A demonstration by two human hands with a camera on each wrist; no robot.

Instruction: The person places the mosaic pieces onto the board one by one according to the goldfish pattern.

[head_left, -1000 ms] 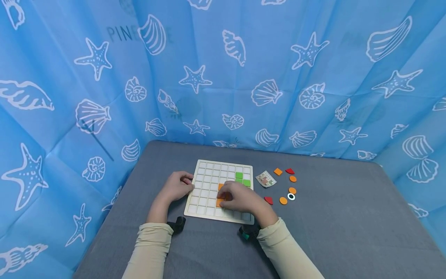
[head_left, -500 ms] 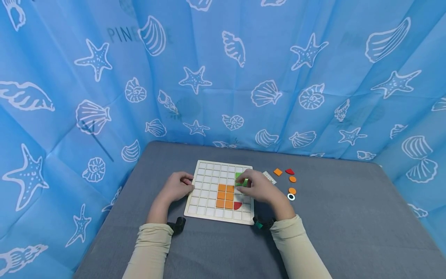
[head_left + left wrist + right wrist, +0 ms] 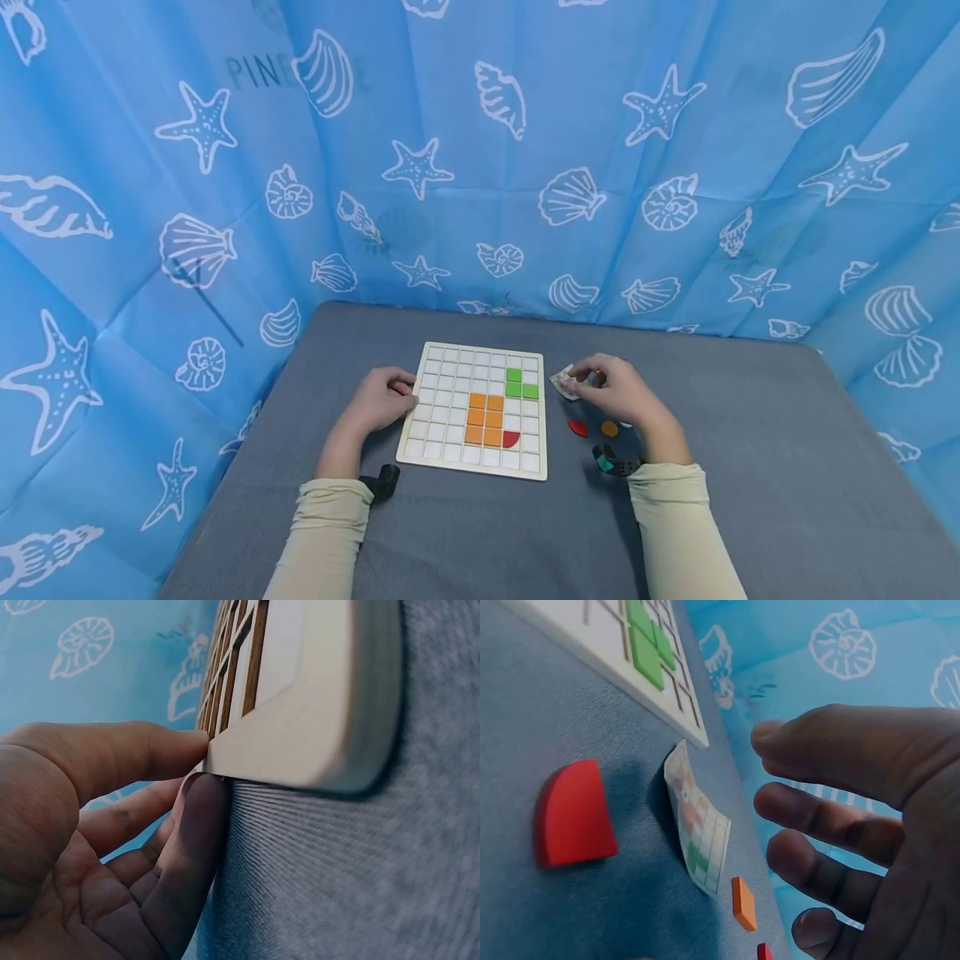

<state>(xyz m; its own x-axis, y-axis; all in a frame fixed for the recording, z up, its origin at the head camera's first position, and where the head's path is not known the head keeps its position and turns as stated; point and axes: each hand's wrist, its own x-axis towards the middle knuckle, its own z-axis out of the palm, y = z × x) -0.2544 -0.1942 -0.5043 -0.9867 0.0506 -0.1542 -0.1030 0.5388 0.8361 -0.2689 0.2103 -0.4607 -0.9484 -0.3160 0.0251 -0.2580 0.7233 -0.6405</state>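
A white square grid board [image 3: 438, 429] lies on the table. My left hand [image 3: 378, 400] pinches its left edge, the thumb [image 3: 180, 748] at the rim and a finger [image 3: 201, 814] against the edge from below. On the board sit several orange square tiles [image 3: 475, 417], green square tiles [image 3: 513, 389] and a red quarter-round tile [image 3: 511, 439]. Right of the board, my right hand [image 3: 618, 393] is over a small curled pattern card [image 3: 562, 383]. Its fingers are loosely bent and apart from the card [image 3: 699, 832] in the right wrist view, holding nothing.
A loose red quarter-round piece [image 3: 578, 428] and an orange disc [image 3: 609, 429] lie near the right hand. An orange square tile [image 3: 743, 904] lies beyond the card; other pieces are partly hidden by the hand. A blue curtain [image 3: 510, 167] borders the grey table [image 3: 750, 467].
My right hand has moved from the orange tiles, past the green ones, off the board to the card on the right. The red tile on the board has come into view. The left hand stays put.
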